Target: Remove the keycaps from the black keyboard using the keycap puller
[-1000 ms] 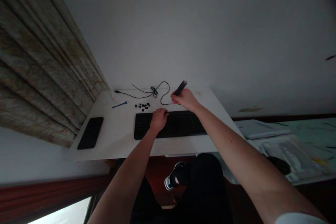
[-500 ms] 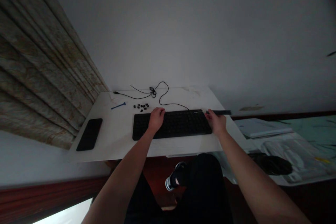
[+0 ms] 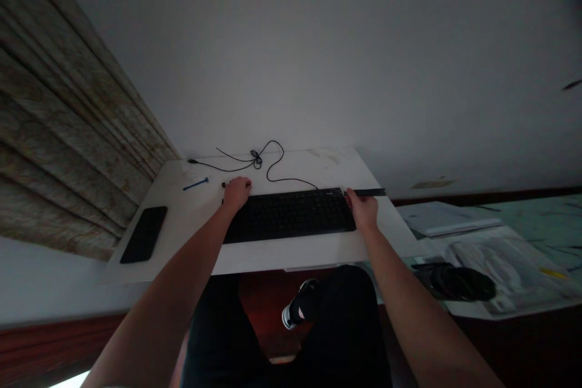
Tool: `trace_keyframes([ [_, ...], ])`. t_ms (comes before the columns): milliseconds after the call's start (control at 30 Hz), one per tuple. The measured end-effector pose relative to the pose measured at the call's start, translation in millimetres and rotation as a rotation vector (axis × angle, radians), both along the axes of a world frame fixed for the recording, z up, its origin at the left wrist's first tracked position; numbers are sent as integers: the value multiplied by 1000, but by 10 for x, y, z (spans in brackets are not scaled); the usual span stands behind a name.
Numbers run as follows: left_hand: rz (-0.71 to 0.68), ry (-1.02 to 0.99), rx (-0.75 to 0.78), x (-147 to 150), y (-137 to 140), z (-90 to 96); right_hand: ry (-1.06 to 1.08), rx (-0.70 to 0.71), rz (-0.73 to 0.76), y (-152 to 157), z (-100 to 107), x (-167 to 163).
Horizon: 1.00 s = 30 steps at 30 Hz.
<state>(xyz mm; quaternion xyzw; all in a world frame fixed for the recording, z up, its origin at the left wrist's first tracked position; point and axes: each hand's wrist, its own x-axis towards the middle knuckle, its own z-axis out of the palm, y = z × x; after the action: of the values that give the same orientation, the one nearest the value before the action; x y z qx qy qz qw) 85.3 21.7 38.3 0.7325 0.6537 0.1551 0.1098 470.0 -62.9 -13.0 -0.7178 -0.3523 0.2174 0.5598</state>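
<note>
On the white desk lies a black keyboard (image 3: 291, 215). My left hand (image 3: 237, 191) is just off its upper left corner, over the small black keycaps (image 3: 226, 185), most of which it covers. The fingers are curled together; what sits between them, if anything, is hidden. My right hand (image 3: 364, 209) is at the keyboard's upper right corner, closed around a slim dark stick-like tool (image 3: 373, 192). One end of the tool points right, past the desk edge; its other end is by my fingertips at the keyboard.
A black cable (image 3: 277, 162), tied in a bundle, runs along the back. A blue stick-shaped tool (image 3: 195, 183) and a black phone (image 3: 144, 234) lie on the left. Papers (image 3: 448, 218) and a dark bundled object (image 3: 459, 282) are right of the desk. A curtain (image 3: 68, 121) hangs left.
My left hand has moved left from over the keyboard to the keycaps. My right hand still holds the dark tool by the keyboard's right corner. The view has shifted slightly.
</note>
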Motion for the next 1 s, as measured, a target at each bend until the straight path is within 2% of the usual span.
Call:
trace_keyframes([
  [167, -1, -11, 82, 86, -40, 31, 15, 1, 4, -4, 5, -10],
  [333, -187, -212, 106, 495, -260, 15, 83, 26, -12, -21, 59, -42],
  [433, -236, -314, 99, 726, -400, -46, 152, 60, -12, -26, 87, -59],
  [533, -232, -364, 95, 822, -482, -120, 174, 86, -28, -23, 87, -62],
  [733, -136, -472, 53, 777, -503, -185, 284, 112, -32, 18, 107, -24],
  [867, -147, -477, 29, 779, -491, -185, 381, 59, 34, 80, 297, -61],
  [1000, -142, -464, 24, 793, -492, -184, 220, -10, 190, 134, 586, -413],
])
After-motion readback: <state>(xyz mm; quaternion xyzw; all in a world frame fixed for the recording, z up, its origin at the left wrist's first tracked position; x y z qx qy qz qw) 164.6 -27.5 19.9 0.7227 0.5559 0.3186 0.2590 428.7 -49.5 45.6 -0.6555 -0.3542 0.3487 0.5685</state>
